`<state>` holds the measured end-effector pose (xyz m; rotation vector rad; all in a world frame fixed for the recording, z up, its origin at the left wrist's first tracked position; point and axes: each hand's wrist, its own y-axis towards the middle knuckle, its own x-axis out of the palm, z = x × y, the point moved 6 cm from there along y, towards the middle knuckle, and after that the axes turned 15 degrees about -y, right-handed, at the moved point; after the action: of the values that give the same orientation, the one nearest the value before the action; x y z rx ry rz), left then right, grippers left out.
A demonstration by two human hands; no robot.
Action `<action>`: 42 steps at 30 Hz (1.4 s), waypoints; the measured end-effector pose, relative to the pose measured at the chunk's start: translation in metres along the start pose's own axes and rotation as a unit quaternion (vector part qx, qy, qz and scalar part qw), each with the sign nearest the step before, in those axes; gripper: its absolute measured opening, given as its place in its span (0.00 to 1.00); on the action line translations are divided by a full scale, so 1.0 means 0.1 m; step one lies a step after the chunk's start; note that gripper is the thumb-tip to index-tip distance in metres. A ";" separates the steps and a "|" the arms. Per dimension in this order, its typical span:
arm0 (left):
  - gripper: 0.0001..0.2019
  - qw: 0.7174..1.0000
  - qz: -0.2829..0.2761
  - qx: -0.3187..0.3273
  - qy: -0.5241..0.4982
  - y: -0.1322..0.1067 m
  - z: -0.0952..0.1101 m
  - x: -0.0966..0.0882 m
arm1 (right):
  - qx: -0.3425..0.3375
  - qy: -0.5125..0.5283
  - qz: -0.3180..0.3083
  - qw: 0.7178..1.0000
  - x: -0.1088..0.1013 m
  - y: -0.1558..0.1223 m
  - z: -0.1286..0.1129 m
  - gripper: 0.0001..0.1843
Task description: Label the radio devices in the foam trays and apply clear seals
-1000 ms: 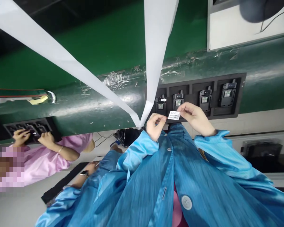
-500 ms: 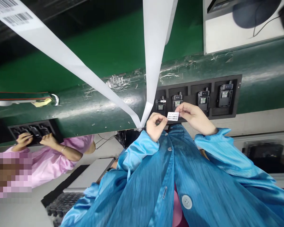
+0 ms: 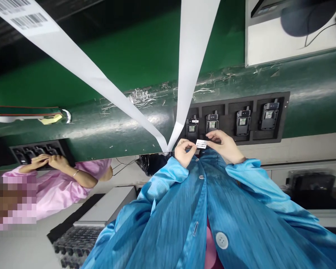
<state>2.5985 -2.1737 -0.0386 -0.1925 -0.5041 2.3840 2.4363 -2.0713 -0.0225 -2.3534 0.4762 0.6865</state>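
Observation:
A small white barcode label (image 3: 201,144) is held up in front of my body, near the bench's front edge. My left hand (image 3: 185,152) pinches its left edge between thumb and forefinger. At the label's right edge is my right hand (image 3: 226,146), its thumb and forefinger parted; whether the thumb tip touches the label I cannot tell. Just beyond both hands lies a black tray (image 3: 283,116) with several black handheld radios, among them a left one (image 3: 192,130) with a white strip on it and a second one (image 3: 212,121) beside it.
Two long white label strips (image 3: 184,86) slant down across the green bench (image 3: 145,45) to its front edge. A co-worker in a pink sleeve (image 3: 64,186) has both hands over another black tray (image 3: 64,145) at left. A white board (image 3: 268,45) stands at the back right.
The label has shifted slightly left and down. My right thumb and forefinger have parted at its right edge, while my left hand keeps its pinch. The co-worker's hands have come together.

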 end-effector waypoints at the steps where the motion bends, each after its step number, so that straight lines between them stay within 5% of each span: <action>1: 0.04 1.000 -0.003 0.001 0.006 0.00 -0.05 -0.01 | -0.011 -0.016 -0.012 1.000 0.06 0.01 0.02 0.13; 5: 0.03 0.999 -0.012 0.010 0.029 0.00 -0.17 -0.05 | -0.038 -0.070 -0.026 0.996 0.21 0.04 0.01 0.04; 12: 0.05 0.997 -0.015 0.027 0.070 0.04 -0.31 -0.11 | -0.077 -0.108 0.019 0.991 0.26 0.10 -0.03 0.06; 18: 0.08 0.992 0.011 0.039 0.120 0.07 -0.50 -0.26 | -0.038 -0.084 0.071 0.993 0.23 0.25 0.15 0.07; 26: 0.10 0.967 -0.064 0.121 0.213 0.02 -0.64 -0.30 | -0.064 -0.105 0.036 0.992 0.52 0.47 0.14 0.06; 42: 0.21 0.917 -0.137 0.108 0.358 -0.07 -0.72 -0.16 | -0.086 -0.229 0.050 0.968 0.72 0.55 0.19 0.07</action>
<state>2.6341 -2.1575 -0.1014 -0.7989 0.0798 1.8941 2.4598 -2.1101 -0.1028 -2.2333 0.3386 1.3252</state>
